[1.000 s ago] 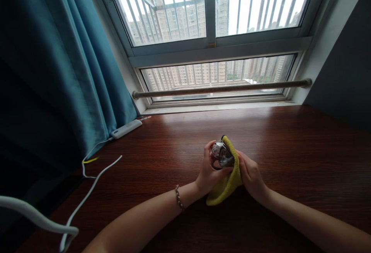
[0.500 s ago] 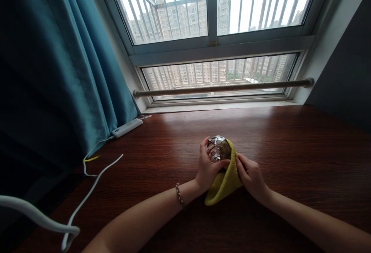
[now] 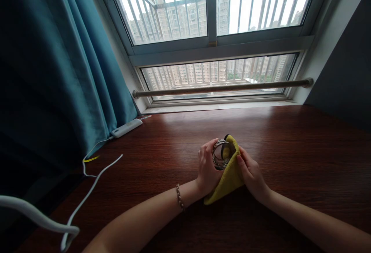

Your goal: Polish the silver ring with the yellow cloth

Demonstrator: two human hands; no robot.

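My left hand (image 3: 209, 168) is wrapped around the side of a shiny, see-through glass cup (image 3: 219, 161), whose round end is turned up towards me. A yellow cloth (image 3: 224, 185) with a dark edge covers the cup's right side and hangs down below it. Some of the cloth shows through or inside the cup; which of the two I cannot tell. My right hand (image 3: 251, 174) pinches the cloth against the cup from the right, its thumb on top. Both hands hold cup and cloth just above the brown wooden tabletop (image 3: 162, 141).
At the left lie a white power strip (image 3: 126, 128) and a loose white cable (image 3: 92, 185), with a small yellow tie (image 3: 91, 159) nearby. A blue curtain (image 3: 87, 71) hangs at the left. Behind the table runs a metal rail (image 3: 223, 89) across the window.
The cup has turned in my left hand, so its ringed round end now faces me more. My left fingers have shifted over its side, and the cloth has spread further around it.
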